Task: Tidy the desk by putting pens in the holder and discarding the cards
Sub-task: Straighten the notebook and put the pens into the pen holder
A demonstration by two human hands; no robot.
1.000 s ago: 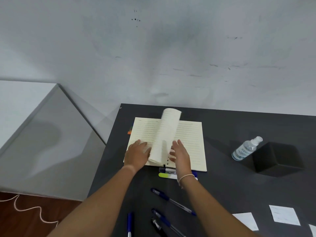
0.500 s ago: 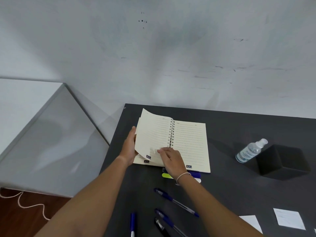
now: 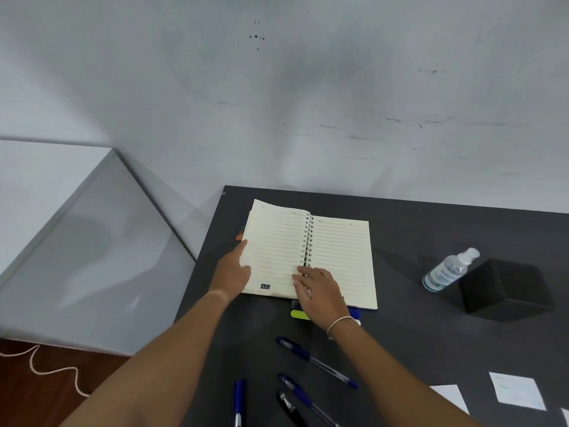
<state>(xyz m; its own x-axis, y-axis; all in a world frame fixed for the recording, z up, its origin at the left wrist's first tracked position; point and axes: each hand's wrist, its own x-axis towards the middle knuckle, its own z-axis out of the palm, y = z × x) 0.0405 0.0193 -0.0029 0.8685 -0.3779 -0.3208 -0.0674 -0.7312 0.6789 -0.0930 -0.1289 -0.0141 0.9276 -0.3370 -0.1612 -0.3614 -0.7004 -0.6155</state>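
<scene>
A spiral notebook (image 3: 338,257) lies open on the dark desk (image 3: 415,340). My left hand (image 3: 232,272) rests against its left edge, thumb on the page. My right hand (image 3: 318,291) lies flat on the lower middle of the notebook, fingers on the left page near the spiral. Several blue pens lie in front of it: one (image 3: 317,362) slanted, one (image 3: 304,396) nearer, one (image 3: 238,402) upright at the bottom edge, plus a black pen (image 3: 289,408). A yellow-green highlighter (image 3: 298,314) peeks out beside my right wrist. White cards (image 3: 517,391) (image 3: 452,397) lie at the lower right.
A black cube-shaped box (image 3: 505,288) stands at the right with a clear spray bottle (image 3: 449,271) leaning against it. A grey-white wall rises behind the desk. To the left stands a glass-topped surface (image 3: 77,241); a cord (image 3: 46,365) lies on the wooden floor.
The turned pages have been laid down flat on the left side. My right hand moved from the turning leaf to press near the spiral; my left hand shifted to the notebook's left edge.
</scene>
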